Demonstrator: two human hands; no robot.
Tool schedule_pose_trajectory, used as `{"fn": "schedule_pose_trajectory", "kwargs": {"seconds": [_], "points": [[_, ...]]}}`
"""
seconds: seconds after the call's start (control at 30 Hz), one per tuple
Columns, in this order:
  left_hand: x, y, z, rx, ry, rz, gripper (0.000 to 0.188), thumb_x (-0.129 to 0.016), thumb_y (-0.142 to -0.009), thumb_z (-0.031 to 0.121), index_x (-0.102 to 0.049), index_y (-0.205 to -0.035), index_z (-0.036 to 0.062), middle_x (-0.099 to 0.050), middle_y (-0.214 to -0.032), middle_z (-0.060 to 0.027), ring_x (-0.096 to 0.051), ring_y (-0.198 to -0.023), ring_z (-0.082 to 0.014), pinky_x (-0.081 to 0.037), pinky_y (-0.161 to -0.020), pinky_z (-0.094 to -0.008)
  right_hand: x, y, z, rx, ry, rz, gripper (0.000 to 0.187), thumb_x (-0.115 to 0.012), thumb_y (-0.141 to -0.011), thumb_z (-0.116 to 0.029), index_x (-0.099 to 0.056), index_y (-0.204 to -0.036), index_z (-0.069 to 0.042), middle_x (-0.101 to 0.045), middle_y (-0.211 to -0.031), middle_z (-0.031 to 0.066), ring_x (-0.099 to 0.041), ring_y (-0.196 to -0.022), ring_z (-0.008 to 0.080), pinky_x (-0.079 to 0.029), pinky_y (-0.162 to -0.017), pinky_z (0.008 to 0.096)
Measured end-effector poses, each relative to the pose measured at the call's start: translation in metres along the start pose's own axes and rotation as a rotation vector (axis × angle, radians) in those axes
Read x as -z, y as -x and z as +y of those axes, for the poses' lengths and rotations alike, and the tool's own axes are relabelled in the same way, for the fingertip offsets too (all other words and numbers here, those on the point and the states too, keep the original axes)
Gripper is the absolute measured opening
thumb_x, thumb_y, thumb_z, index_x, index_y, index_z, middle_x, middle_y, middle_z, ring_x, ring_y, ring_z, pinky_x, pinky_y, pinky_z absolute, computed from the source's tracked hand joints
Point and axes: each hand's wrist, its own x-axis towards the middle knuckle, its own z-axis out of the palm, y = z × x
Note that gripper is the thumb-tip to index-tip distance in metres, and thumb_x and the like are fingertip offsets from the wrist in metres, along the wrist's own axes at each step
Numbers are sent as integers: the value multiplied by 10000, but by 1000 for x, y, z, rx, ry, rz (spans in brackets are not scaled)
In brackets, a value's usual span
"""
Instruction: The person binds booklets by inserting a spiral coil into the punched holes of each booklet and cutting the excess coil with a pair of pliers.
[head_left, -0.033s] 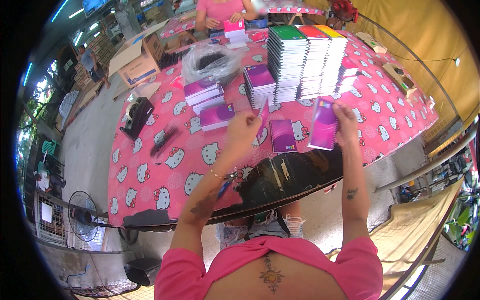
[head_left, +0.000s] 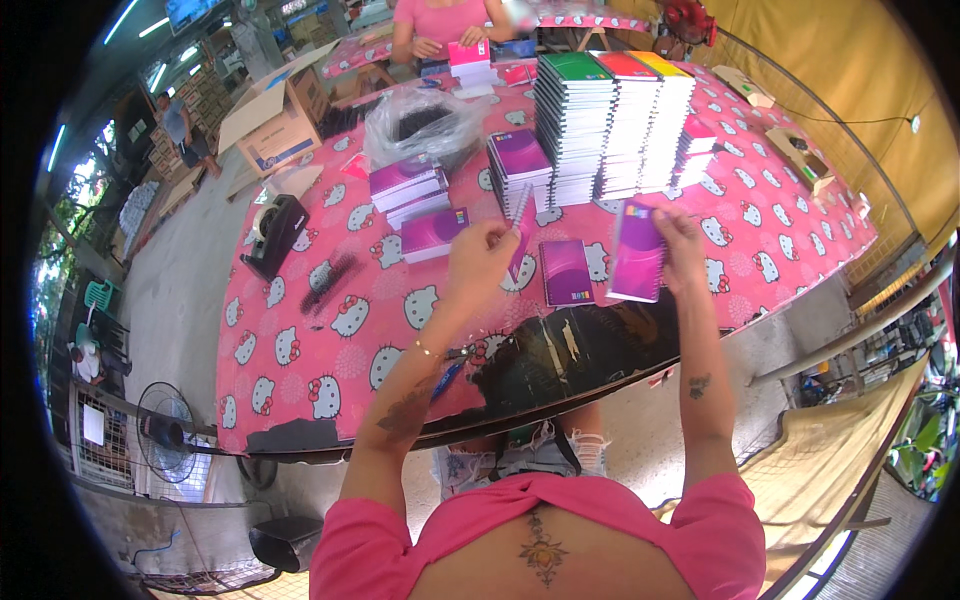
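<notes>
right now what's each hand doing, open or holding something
Left hand: closed, holding an edge-on purple notebook.
Right hand: closed, holding a purple spiral notebook by its side, cover showing.

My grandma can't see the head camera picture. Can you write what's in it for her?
A person's left hand holds a purple notebook and the right hand holds another notebook, above a pink patterned table. A third notebook lies between them; behind are purple stacks and taller stacks topped green, red and yellow.
</notes>
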Motion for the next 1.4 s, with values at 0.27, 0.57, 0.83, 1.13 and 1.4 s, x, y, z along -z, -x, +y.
{"fn": "schedule_pose_trajectory", "kwargs": {"seconds": [0.27,0.57,0.83,1.13,1.4], "points": [[2,6,33,240,591,13,291,-653,-978,247,-697,-997,-40,-626,-755,-5,-555,-668,-84,-458,-606,-276,-4,-10,102,327,1076,-76,555,-792,-809,-282,-648,-1299,-65,-670,-1038,237,-668,-919,336,-532,-806,437],[-87,27,-43,244,-339,-316,418,-635,-897,432,-713,-919,21,-721,-884,-209,-701,-859,-391,-529,-775,-496,6,-7,103,214,998,-162,391,-717,-858,-205,-703,-1220,-57,-744,-1060,182,-733,-915,293,-556,-811,402],[-14,-38,4,-234,-7,194,191,-627,-957,194,-651,-947,4,-639,-850,-180,-635,-808,-377,-496,-726,-435,5,8,100,216,848,150,233,-657,-931,-166,-728,-1087,-8,-732,-876,169,-710,-771,246,-537,-725,354],[173,-236,-68,-321,-278,520,330,-524,-1024,282,-657,-1077,-16,-650,-1015,-247,-614,-953,-453,-479,-832,-521,-36,14,112,324,891,-15,180,-664,-916,-141,-741,-1006,-6,-714,-833,157,-691,-730,235,-526,-694,357],[81,-42,-128,-439,-637,-113,321,-686,-918,236,-669,-1152,17,-700,-1118,-184,-668,-1018,-342,-533,-900,-428,1,9,105,287,987,74,178,-675,-910,-143,-743,-995,-2,-719,-834,165,-696,-733,239,-528,-700,356]]}}
